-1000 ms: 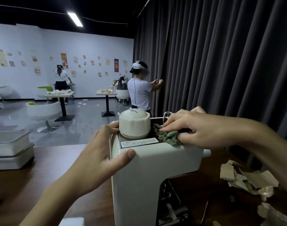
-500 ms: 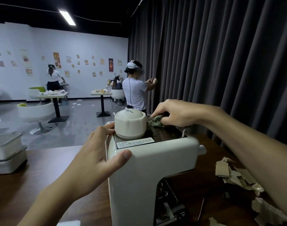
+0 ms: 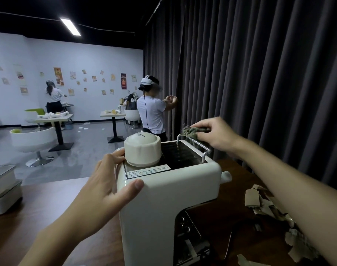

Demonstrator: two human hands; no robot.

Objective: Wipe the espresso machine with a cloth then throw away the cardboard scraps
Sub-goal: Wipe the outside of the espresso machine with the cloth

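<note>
A cream espresso machine (image 3: 163, 204) stands on the dark wooden table (image 3: 39, 214) in front of me, with a round cream cap (image 3: 142, 148) and a dark top tray edged by a metal rail (image 3: 194, 144). My left hand (image 3: 106, 187) grips the machine's left top corner, thumb on the front face. My right hand (image 3: 215, 135) pinches a grey-green cloth (image 3: 191, 131) at the far right rail of the top. Torn cardboard scraps (image 3: 259, 204) lie on the table to the right, partly hidden under my right forearm.
Stacked white containers (image 3: 2, 187) sit at the table's left edge. A dark curtain (image 3: 259, 73) hangs close behind the machine. One person (image 3: 152, 110) stands by the curtain and another (image 3: 52, 98) at the far wall, among small tables (image 3: 54, 120) and chairs.
My right hand has carried the cloth from the front of the machine's top back to the far rail. My left hand has kept its grip on the machine.
</note>
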